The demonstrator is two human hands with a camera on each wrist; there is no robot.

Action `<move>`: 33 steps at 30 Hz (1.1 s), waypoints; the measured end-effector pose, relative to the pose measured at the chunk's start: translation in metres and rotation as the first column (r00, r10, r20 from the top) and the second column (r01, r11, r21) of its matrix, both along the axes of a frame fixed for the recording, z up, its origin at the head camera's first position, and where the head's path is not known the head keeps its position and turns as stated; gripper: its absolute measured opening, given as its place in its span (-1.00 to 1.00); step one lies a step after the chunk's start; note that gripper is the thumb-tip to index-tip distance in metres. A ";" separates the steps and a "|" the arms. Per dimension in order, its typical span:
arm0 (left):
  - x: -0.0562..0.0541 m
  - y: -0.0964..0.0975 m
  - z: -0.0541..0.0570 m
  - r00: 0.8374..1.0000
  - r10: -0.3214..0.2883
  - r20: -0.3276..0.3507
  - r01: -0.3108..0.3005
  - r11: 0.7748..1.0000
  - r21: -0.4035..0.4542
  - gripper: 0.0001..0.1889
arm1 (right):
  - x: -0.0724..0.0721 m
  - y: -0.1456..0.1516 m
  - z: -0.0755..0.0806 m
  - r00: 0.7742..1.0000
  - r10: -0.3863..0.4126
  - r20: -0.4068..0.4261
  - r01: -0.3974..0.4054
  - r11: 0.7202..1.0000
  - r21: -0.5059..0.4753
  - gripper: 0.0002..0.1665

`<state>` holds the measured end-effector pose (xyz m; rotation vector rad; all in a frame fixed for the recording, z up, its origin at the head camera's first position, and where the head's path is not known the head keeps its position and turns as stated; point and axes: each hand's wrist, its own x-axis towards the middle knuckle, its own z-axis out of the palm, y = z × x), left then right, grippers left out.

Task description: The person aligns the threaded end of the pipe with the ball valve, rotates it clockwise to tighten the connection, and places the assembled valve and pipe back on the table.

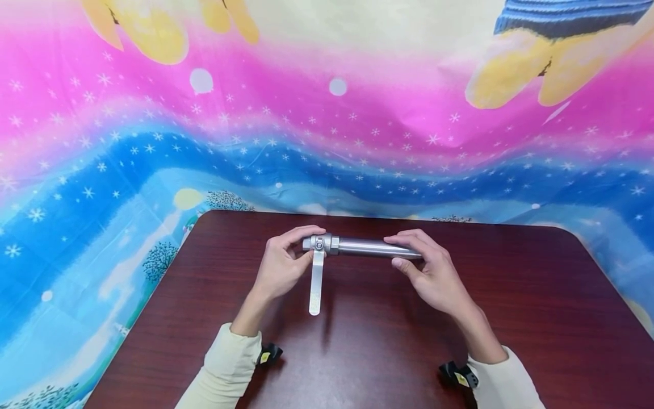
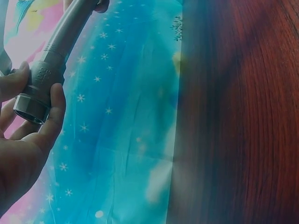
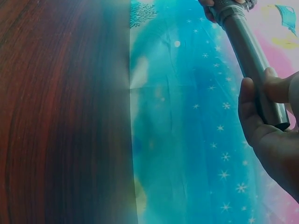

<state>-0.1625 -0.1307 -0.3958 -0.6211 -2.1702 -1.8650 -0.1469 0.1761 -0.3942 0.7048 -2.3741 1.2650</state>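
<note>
A metal ball valve (image 1: 330, 244) with a long flat lever (image 1: 316, 284) is joined to a smooth steel pipe (image 1: 368, 247), held level above the table in the head view. My left hand (image 1: 282, 264) grips the valve body, thumb on the near side and fingers behind. In the left wrist view the valve's open threaded end (image 2: 32, 108) faces the camera between thumb and fingers. Around the pipe's far right end, my right hand (image 1: 434, 272) closes its thumb and fingers. The right wrist view shows the pipe (image 3: 250, 53) running up from that hand to the valve.
A dark red-brown wooden table (image 1: 378, 341) lies under both hands. Behind it hangs a colourful cloth (image 1: 357, 136) with snowflakes, meeting the table's back edge. Black wrist cameras (image 1: 271, 353) are strapped at both cuffs.
</note>
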 end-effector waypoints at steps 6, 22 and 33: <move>0.001 0.000 0.000 1.000 0.003 -0.011 -0.003 1.000 -0.012 -0.53 | 0.000 0.001 0.000 1.000 0.013 0.007 -0.013 1.000 0.001 -0.44; 0.000 0.001 0.001 1.000 0.011 -0.024 -0.011 1.000 -0.017 -0.50 | 0.000 0.001 -0.002 0.991 0.069 0.112 -0.066 0.997 -0.028 -0.47; 0.000 0.001 0.000 1.000 0.015 -0.012 -0.016 1.000 -0.023 -0.53 | 0.002 0.000 0.000 0.990 0.078 0.114 -0.076 0.997 -0.024 -0.35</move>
